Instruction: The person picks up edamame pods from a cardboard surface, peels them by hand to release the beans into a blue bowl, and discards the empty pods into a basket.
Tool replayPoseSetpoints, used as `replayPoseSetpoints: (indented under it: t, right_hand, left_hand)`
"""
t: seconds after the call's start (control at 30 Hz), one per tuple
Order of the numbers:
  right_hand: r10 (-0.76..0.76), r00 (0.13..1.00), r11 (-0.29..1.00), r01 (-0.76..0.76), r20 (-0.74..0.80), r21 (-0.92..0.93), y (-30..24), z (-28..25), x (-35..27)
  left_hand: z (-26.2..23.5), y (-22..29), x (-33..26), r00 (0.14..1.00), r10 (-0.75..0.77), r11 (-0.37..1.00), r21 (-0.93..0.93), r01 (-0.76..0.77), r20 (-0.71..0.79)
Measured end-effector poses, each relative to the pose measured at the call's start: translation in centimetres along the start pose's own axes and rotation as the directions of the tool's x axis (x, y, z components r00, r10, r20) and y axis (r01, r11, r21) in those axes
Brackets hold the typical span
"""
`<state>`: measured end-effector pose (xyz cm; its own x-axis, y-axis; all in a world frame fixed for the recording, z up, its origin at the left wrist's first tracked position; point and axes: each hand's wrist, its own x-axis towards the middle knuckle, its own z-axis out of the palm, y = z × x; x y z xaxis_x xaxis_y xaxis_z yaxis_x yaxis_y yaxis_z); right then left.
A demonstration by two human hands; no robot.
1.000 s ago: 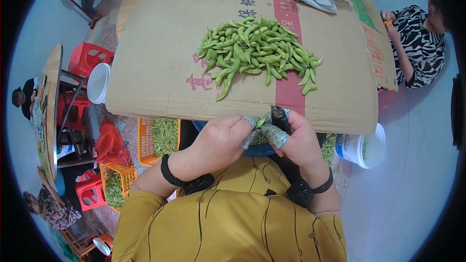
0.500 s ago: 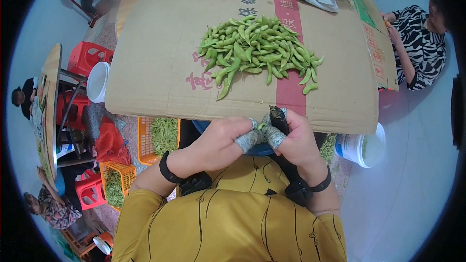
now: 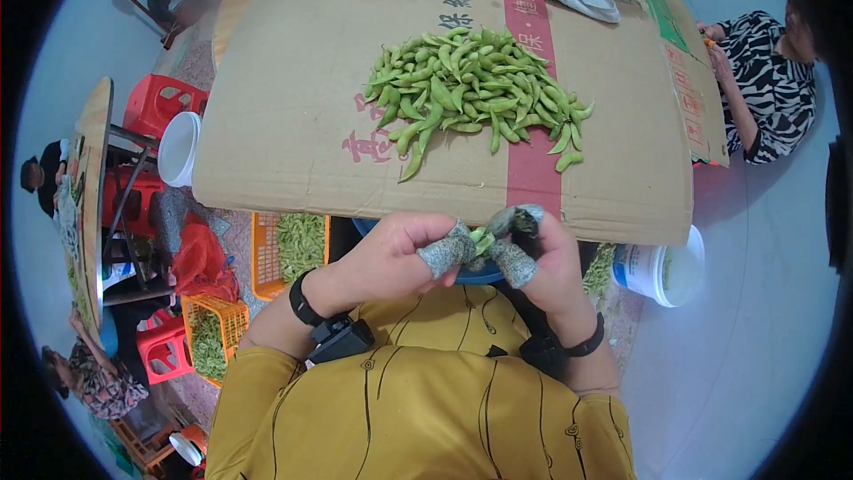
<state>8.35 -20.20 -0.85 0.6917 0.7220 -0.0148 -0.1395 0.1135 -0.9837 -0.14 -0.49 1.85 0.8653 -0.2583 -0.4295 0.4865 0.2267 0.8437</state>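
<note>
Green pod: small, bright (image 3: 482, 241), at the fingertips between the two hands, just off the near edge of the cardboard (image 3: 293, 124) laid over the worktop (image 3: 229, 16).
Pod's long axis: looks close to 12–6, but fingers cover much of it; can't tell for sure.
Left hand (image 3: 384, 256): at 8–9 o'clock from the pod; grip looks closed, wrapped thumb touching the pod, seemingly pinching it.
Right hand (image 3: 560, 265): at 3–4 o'clock from the pod; wrapped thumb and forefinger look slightly parted, tips right beside the pod; can't tell if this grip has hold of it.
Nearer hand: left by a little, judging by its thumb; right tips close too.
Key relation: pod sits in the gap between facing fingertips, left at its 9 side, right at its 3 side.
Pod pile (image 3: 475, 89): at 12 o'clock from the hands, on the cardboard, well apart.
Stray pod (image 3: 569, 161): 1–2 o'clock from the held one, at the pile's near right end.
Blue basin (image 3: 482, 275): 6 o'clock, below the fingertips, mostly hidden.
</note>
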Motion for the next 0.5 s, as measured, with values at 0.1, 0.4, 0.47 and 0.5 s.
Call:
replayPoseSetpoints:
  t: [0.1,0.4,0.47,0.5]
  right_hand:
    - [-0.286,0.958,0.825,0.242,-0.008,-0.511,-1.2,0.1,0.2]
    - [0.024,0.912,0.876,0.179,0.410,-0.448,-1.9,-1.6,0.4]
    - [0.034,0.915,0.922,0.126,0.401,-0.366,-0.6,-0.9,0.1]
    - [0.039,0.935,0.911,0.111,0.352,-0.397,-0.4,-0.6,-0.1]
  left_hand:
    - [-0.1,-0.8,0.3,0.958,0.286,0.894,0.362,-0.264,-0.007]
    - [-0.8,-0.5,-0.7,0.839,0.392,0.669,0.510,-0.541,0.377]
    - [-1.1,-0.4,-1.1,0.862,0.271,0.830,0.349,-0.435,0.429]
    - [-1.3,-0.4,-1.5,0.861,0.274,0.829,0.349,-0.438,0.428]
